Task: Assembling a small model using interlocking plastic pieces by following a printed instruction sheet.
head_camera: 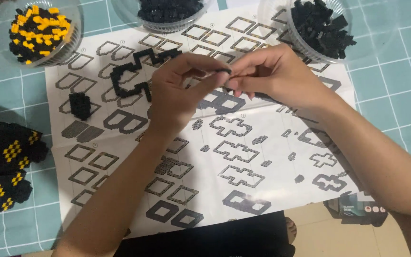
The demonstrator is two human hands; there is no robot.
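Your left hand and right hand meet over the instruction sheet, both pinched shut on one small black brick piece between the fingertips. The piece lies left to right, its long axis along 9 to 3 o'clock; the left grip holds the 9 o'clock end, the right the 3 o'clock end. A zigzag black assembly lies at 9 o'clock of your left hand. Three clear bowls line the tabletop at 12 o'clock: black-and-yellow bricks, then black bricks, then more black ones.
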